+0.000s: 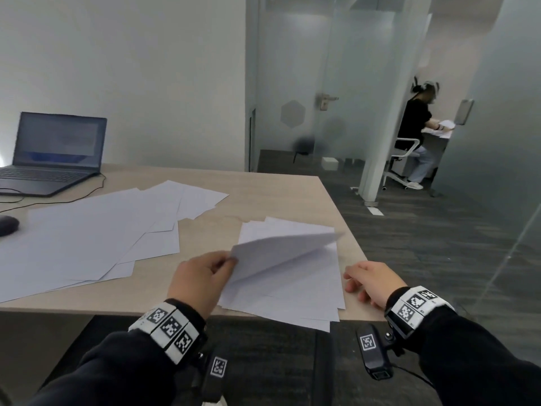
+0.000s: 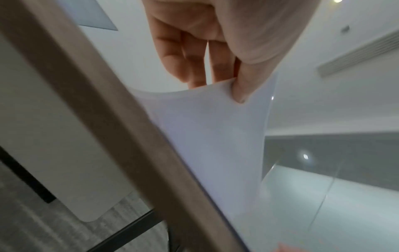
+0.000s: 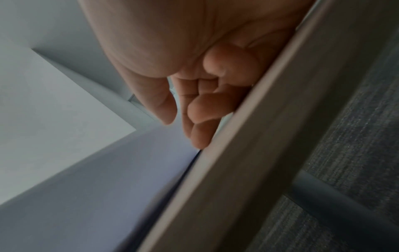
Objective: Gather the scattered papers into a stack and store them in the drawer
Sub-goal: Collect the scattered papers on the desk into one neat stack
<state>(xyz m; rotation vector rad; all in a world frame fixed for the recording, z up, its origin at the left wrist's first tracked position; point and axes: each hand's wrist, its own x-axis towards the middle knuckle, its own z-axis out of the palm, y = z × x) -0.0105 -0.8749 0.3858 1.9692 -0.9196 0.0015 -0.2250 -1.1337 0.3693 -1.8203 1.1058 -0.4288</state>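
A loose pile of white papers (image 1: 295, 291) lies at the desk's near right corner, partly overhanging the front edge. My left hand (image 1: 205, 273) pinches the near-left corner of one sheet (image 1: 278, 250) and holds it lifted and curved above the pile; the left wrist view shows my thumb and fingers gripping that sheet (image 2: 207, 133). My right hand (image 1: 371, 281) rests on the desk just right of the pile, fingers loosely curled and holding nothing, as the right wrist view of the hand (image 3: 194, 95) also shows. More scattered papers (image 1: 96, 230) overlap across the desk's middle and left. No drawer is in view.
A laptop (image 1: 55, 153) stands open at the desk's far left, with a dark mouse (image 1: 7, 225) and a cable beside it. The desk's right edge (image 1: 342, 215) drops to grey carpet. Behind glass partitions a person (image 1: 415, 130) sits at another desk.
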